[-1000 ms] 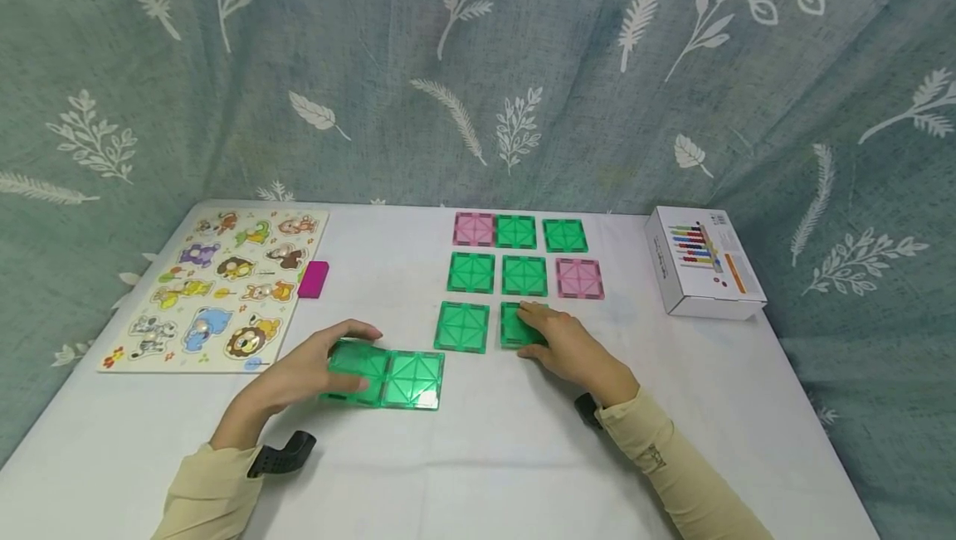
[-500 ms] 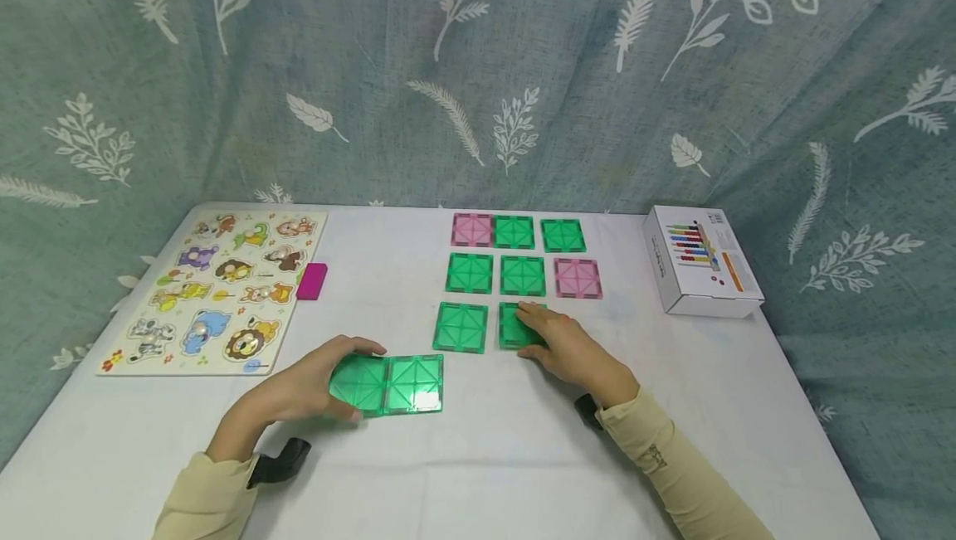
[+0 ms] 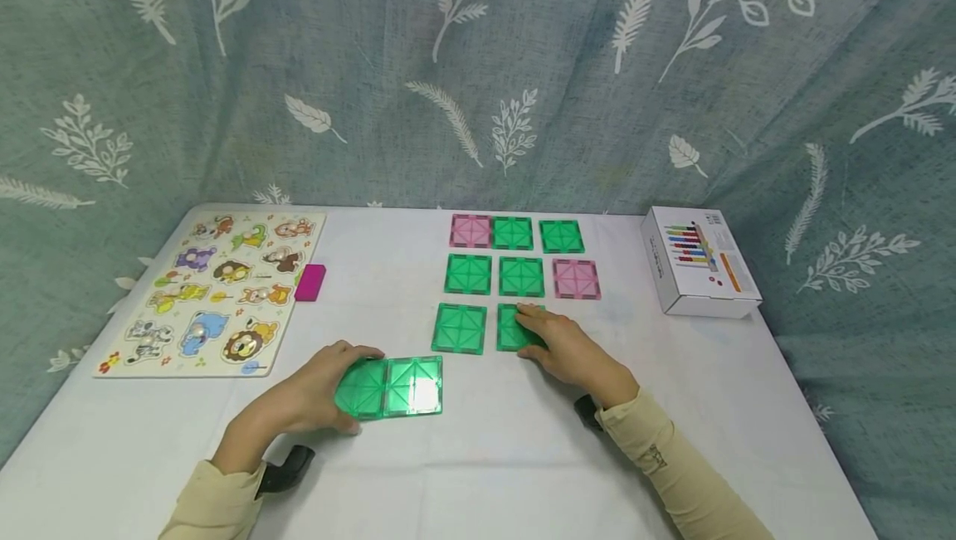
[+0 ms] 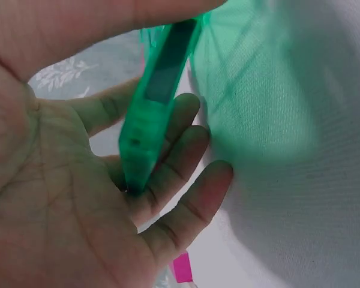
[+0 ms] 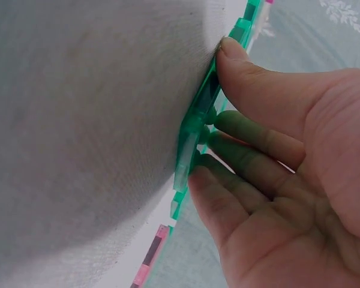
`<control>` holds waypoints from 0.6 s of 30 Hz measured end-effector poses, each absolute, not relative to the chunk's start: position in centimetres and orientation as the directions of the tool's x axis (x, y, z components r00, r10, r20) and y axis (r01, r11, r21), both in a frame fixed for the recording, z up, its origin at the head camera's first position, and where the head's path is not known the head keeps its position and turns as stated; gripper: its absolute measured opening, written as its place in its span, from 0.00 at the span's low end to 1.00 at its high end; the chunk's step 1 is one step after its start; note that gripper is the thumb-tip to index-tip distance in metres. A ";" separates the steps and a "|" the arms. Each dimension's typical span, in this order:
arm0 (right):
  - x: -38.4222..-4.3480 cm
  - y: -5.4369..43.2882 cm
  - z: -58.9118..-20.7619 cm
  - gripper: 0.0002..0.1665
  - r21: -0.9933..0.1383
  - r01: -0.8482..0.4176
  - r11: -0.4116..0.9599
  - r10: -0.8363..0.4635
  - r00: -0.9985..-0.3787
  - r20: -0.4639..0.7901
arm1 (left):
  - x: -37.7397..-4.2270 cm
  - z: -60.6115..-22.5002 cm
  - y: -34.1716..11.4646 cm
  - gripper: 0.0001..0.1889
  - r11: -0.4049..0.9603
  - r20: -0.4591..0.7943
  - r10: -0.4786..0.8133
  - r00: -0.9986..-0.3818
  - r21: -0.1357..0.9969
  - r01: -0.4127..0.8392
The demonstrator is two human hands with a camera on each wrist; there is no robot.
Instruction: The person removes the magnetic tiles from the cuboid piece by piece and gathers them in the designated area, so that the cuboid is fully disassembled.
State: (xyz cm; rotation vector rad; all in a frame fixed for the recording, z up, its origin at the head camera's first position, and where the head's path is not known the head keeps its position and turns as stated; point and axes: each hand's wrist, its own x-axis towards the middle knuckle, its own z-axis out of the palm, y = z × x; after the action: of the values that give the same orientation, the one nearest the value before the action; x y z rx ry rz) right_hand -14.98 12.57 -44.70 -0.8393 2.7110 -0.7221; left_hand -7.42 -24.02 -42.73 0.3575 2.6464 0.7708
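Observation:
In the head view my left hand (image 3: 317, 393) grips a green magnetic tile (image 3: 362, 391) at its left end, thumb at the near edge and index finger at the far edge. A second green magnetic tile (image 3: 414, 386) is joined to its right side. The left wrist view shows the held tile's edge (image 4: 145, 135) between thumb and fingers. My right hand (image 3: 571, 349) rests on another green tile (image 3: 511, 328), which lies on the white table. In the right wrist view its fingertips (image 5: 204, 174) touch that tile's face, and the thumb lies at its edge.
Behind the hands, several green tiles (image 3: 468, 274) and two pink tiles (image 3: 576, 279) lie in rough rows. At left are an animal puzzle board (image 3: 168, 341) and a magenta block (image 3: 309, 283). A white box (image 3: 698, 262) stands at right before a leaf-patterned curtain (image 3: 358, 109).
My left hand and the joined pair of green tiles have shifted slightly toward the front; its thumb has moved from over the tile to the near edge. My right hand stays put.

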 end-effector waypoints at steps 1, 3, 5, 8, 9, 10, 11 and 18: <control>-15.0 12.5 -44.7 0.36 -0.512 -0.471 0.718 -0.576 -0.815 -0.058 | -7.4 -42.7 -24.0 0.50 0.822 -0.270 0.331 -0.904 0.553 0.136; -14.9 12.5 -44.6 0.36 -0.516 -0.464 0.720 -0.572 -0.818 -0.064 | -7.3 -42.8 -23.8 0.51 0.828 -0.273 0.323 -0.906 0.545 0.131; -14.9 12.4 -44.6 0.36 -0.522 -0.450 0.724 -0.565 -0.822 -0.076 | -7.3 -42.8 -23.7 0.51 0.831 -0.272 0.319 -0.908 0.540 0.130; -14.8 12.3 -44.6 0.36 -0.531 -0.433 0.728 -0.555 -0.828 -0.085 | -7.3 -42.9 -23.7 0.51 0.833 -0.266 0.312 -0.912 0.538 0.129; -14.7 12.2 -44.6 0.36 -0.531 -0.433 0.728 -0.553 -0.829 -0.083 | -7.3 -42.9 -23.7 0.51 0.833 -0.263 0.314 -0.912 0.538 0.131; -14.6 12.2 -44.5 0.36 -0.531 -0.433 0.729 -0.553 -0.829 -0.083 | -7.3 -42.9 -23.7 0.51 0.832 -0.261 0.312 -0.914 0.539 0.131; -14.5 12.1 -44.5 0.37 -0.529 -0.437 0.727 -0.556 -0.827 -0.080 | -7.3 -43.0 -23.7 0.51 0.831 -0.258 0.312 -0.915 0.540 0.131; -13.4 10.8 -44.0 0.46 -0.567 -0.512 0.646 -0.627 -0.779 -0.012 | -7.2 -43.1 -23.5 0.50 0.831 -0.222 0.316 -0.923 0.534 0.156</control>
State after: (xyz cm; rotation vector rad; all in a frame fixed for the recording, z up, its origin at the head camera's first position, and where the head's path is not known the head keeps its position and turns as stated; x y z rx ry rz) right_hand -13.42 10.82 -43.99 -0.9317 2.6571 -0.8196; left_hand -7.18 -23.53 -43.10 0.3579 2.7103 0.7541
